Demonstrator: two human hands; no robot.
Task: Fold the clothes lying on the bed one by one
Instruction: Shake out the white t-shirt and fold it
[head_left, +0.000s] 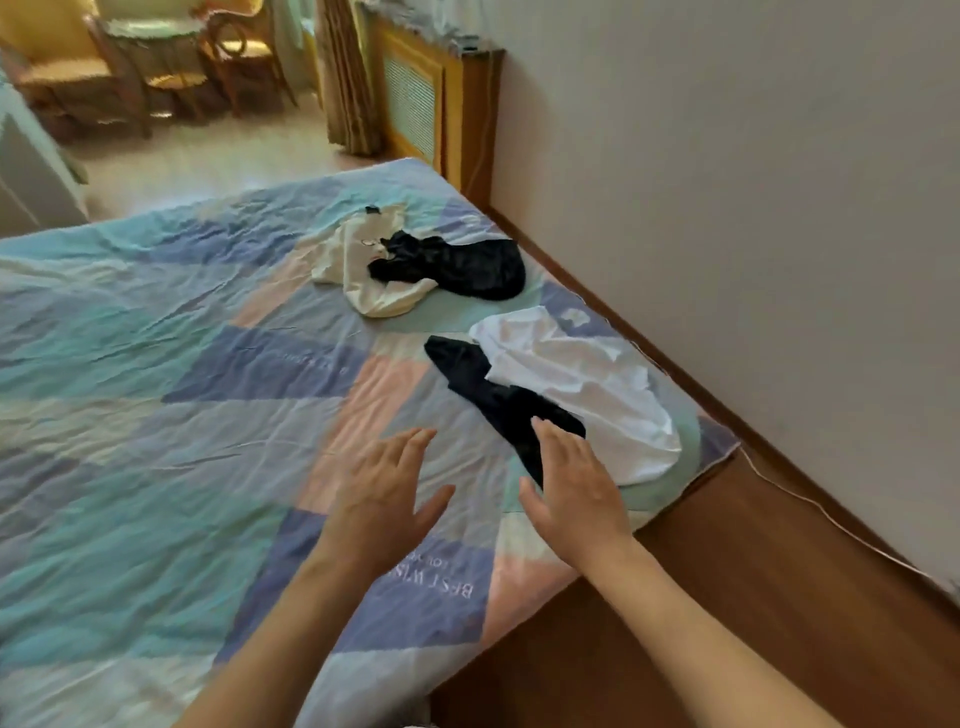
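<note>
While both arms reach out over the bed, the left hand (382, 501) is held flat with its fingers straight and a little spread, holding nothing, above the patchwork bed cover (156, 415). Just beside it, the right hand (574, 486) is flat too, fingers straight and close together, and its fingertips lie over the near end of a long dark cloth (483, 384); I cannot tell if they touch it or float just above. That dark cloth runs away from the hand, and its middle is tucked under a crumpled white shirt (587, 379), which sits near the corner of the bed close to the wall (753, 208). A brown wooden floor (675, 597) shows between the bed and the wall, with a thin pale cord (831, 519) lying along it. Farther up the bed is a second little pile: a cream top (358, 265) with a small picture on it, and a black crumpled cloth (462, 265) lying partly on top of it. Past the bed stands a wooden cabinet (436, 104) next to a brown curtain (348, 78), and far back are wooden chairs (67, 67) with yellow cushions around a small round table (156, 36)
</note>
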